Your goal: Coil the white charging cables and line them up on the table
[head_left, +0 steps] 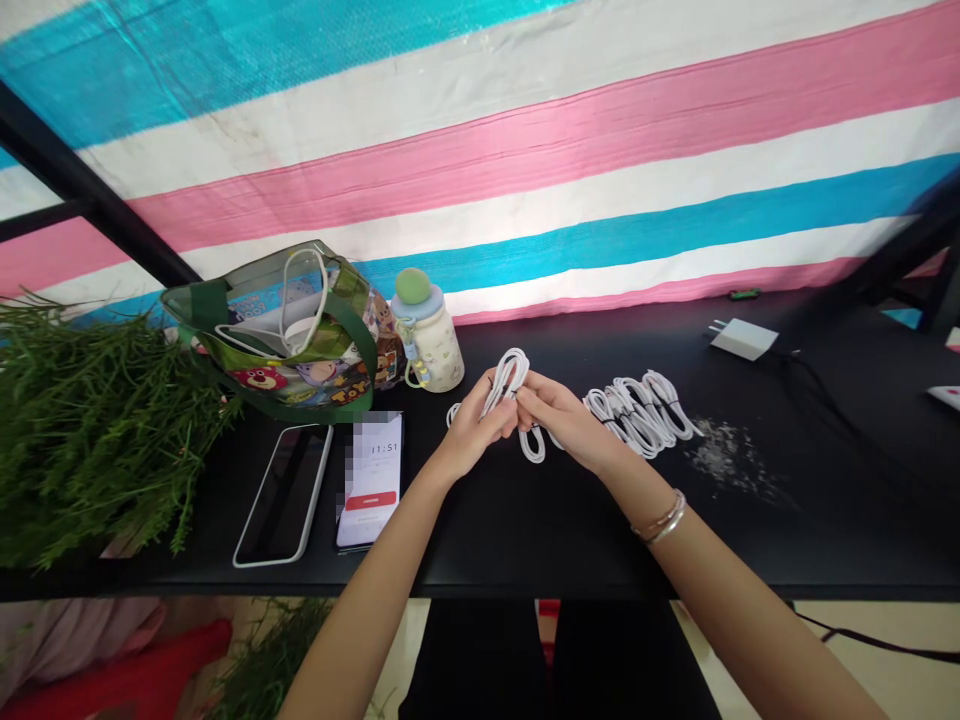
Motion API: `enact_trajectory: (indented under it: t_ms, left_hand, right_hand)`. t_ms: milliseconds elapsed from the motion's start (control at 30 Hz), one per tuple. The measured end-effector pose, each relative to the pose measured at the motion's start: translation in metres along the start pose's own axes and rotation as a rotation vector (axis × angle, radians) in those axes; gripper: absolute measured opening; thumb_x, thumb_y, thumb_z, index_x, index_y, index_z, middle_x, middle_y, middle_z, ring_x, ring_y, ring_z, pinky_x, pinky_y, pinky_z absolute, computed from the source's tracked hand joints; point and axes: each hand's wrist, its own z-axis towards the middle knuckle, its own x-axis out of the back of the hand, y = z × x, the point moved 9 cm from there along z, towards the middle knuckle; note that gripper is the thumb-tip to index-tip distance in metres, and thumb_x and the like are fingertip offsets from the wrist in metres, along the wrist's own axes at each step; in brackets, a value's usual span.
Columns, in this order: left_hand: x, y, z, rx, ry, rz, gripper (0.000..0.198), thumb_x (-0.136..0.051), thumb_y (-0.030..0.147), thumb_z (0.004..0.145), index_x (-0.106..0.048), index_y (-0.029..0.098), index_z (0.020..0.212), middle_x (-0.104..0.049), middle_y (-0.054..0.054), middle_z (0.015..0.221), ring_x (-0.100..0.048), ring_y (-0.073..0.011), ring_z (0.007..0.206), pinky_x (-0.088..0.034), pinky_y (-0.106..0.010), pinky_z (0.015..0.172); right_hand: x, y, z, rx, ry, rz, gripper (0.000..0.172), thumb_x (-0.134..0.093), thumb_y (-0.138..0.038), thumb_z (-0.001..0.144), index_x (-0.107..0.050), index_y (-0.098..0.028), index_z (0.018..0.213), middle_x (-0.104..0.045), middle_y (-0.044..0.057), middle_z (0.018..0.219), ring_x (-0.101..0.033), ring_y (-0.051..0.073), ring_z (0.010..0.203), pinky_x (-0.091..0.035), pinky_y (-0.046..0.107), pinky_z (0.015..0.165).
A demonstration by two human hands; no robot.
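A coiled white cable (512, 372) is held up between my two hands over the black table. My left hand (477, 422) wraps round the coil from the left, fingers closed on it. From the other side my right hand (556, 412) pinches the coil's middle near a dark tie. Loops of white cable (533, 445) hang below the fingers. Just right of my right hand lies a row of bundled white cables (641, 412) bound with dark ties. The fingertips partly cover one another, so the exact grip is hidden.
A cream bottle (439, 350) and a green see-through bag (300, 350) stand at back left. Two phones, one dark-screened (285, 495) and one lit (371, 480), lie before the bag, beside green plants (97, 430). Small scraps (727, 458) and a white charger (744, 339) lie at right.
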Motion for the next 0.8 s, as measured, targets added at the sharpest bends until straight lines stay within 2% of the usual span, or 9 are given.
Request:
enact_trajectory:
  t_ms: [167,433,600,800]
  left_hand:
    - [0.0059,-0.0003,-0.0023,0.003,0.088,0.076,0.049,-0.056,0.051,0.077,-0.055,0.015,0.11,-0.039,0.008,0.056,-0.034,-0.0069,0.05,-0.025,-0.021,0.046]
    - [0.0029,-0.0067,-0.0001,0.0,0.031,-0.007,0.06,-0.048,0.058,0.08,-0.051,0.014,0.121,-0.041,0.007,0.056,-0.033,-0.0073,0.048,-0.023,-0.019,0.043]
    - [0.0007,-0.0006,-0.001,-0.006,0.019,0.033,0.06,-0.052,0.056,0.079,-0.05,0.013,0.121,-0.038,0.008,0.056,-0.032,-0.0068,0.048,-0.022,-0.02,0.043]
    - [-0.0013,0.001,-0.0008,0.008,-0.048,0.023,0.06,-0.052,0.058,0.078,-0.048,0.013,0.117,-0.047,0.005,0.063,-0.035,-0.006,0.048,-0.023,-0.019,0.041]
  right_hand:
    - [-0.0014,0.0039,0.0004,-0.005,-0.011,0.017,0.05,-0.056,-0.067,0.073,-0.058,-0.021,0.09,-0.048,-0.005,0.056,-0.047,0.011,0.053,-0.04,0.026,0.054]
    - [-0.0012,0.0047,0.0008,0.002,-0.01,0.04,0.051,-0.059,-0.067,0.072,-0.06,-0.021,0.092,-0.044,-0.007,0.053,-0.047,0.011,0.051,-0.04,0.026,0.053]
    - [-0.002,0.005,0.0011,-0.005,-0.027,0.071,0.052,-0.06,-0.066,0.071,-0.06,-0.02,0.094,-0.047,-0.006,0.053,-0.048,0.011,0.051,-0.04,0.026,0.054]
    - [-0.0014,0.0026,-0.0005,-0.012,-0.03,0.116,0.049,-0.064,-0.064,0.07,-0.059,-0.019,0.091,-0.045,-0.008,0.054,-0.047,0.009,0.051,-0.039,0.024,0.054]
